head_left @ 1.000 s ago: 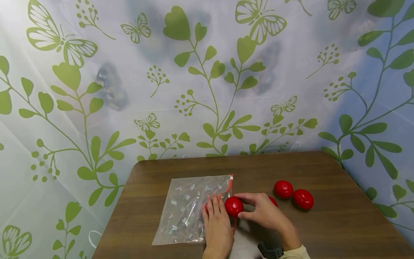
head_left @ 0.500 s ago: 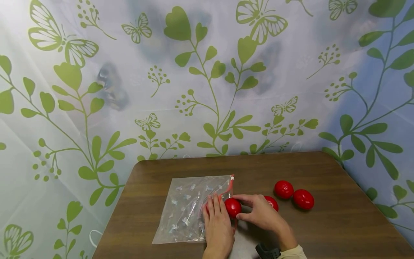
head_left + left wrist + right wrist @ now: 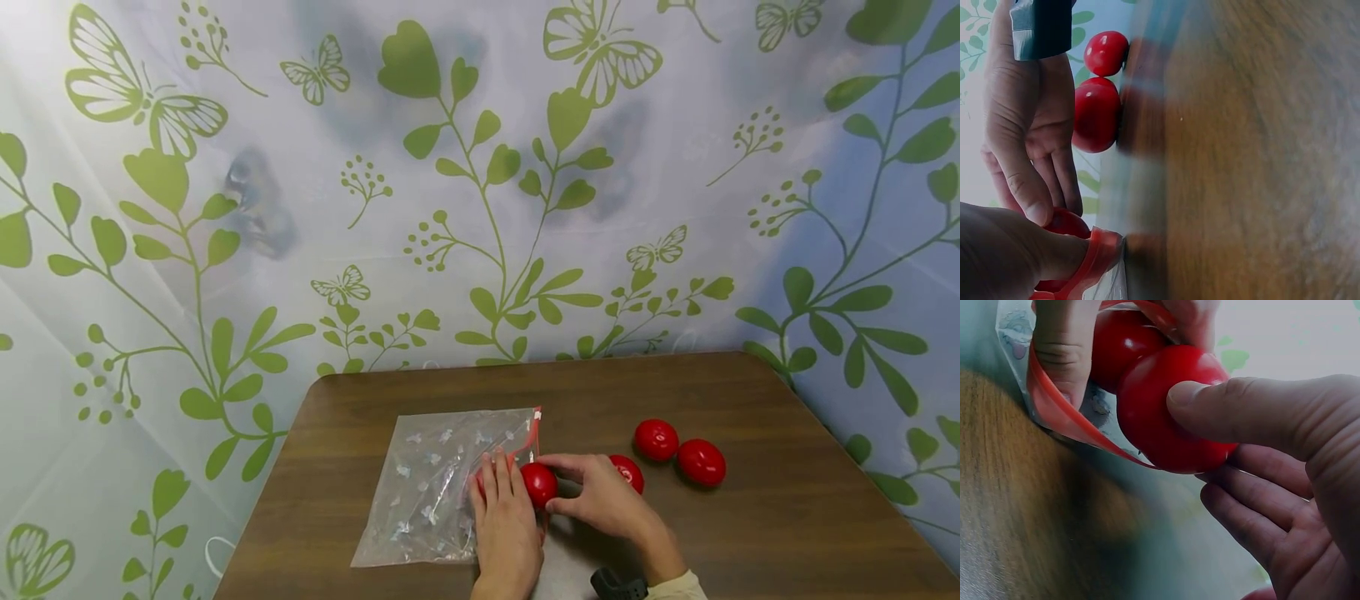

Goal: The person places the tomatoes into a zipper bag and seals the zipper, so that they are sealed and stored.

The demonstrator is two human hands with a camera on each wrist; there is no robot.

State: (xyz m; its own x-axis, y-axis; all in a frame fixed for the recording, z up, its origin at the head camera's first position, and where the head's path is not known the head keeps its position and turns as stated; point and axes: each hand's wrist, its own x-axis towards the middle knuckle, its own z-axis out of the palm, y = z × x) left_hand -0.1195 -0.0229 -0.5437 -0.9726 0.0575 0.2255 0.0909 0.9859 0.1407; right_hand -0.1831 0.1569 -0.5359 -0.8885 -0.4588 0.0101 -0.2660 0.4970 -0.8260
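Observation:
A clear bag (image 3: 423, 492) with a red-edged mouth lies on the table, its mouth facing right. My left hand (image 3: 504, 525) lies over this end with straight fingers; in the right wrist view its thumb (image 3: 1066, 356) is at the red rim (image 3: 1063, 409), beside a red ball (image 3: 1124, 347) inside the mouth. At the opening, my right hand (image 3: 611, 498) pinches another glossy red ball (image 3: 538, 485) between thumb and fingers. The two balls touch in the right wrist view, where the right thumb (image 3: 1235, 412) presses the near one (image 3: 1147, 419).
Right of my right hand, a red ball (image 3: 627, 473) is partly hidden behind it. Two more red balls (image 3: 656, 440) (image 3: 702, 462) rest farther right on the brown wooden table (image 3: 795, 517). A leaf-patterned curtain (image 3: 480, 250) hangs behind the table.
My right hand and its red ball have shifted slightly left, toward the bag's mouth. More of the ball behind that hand shows. My left hand stays in place.

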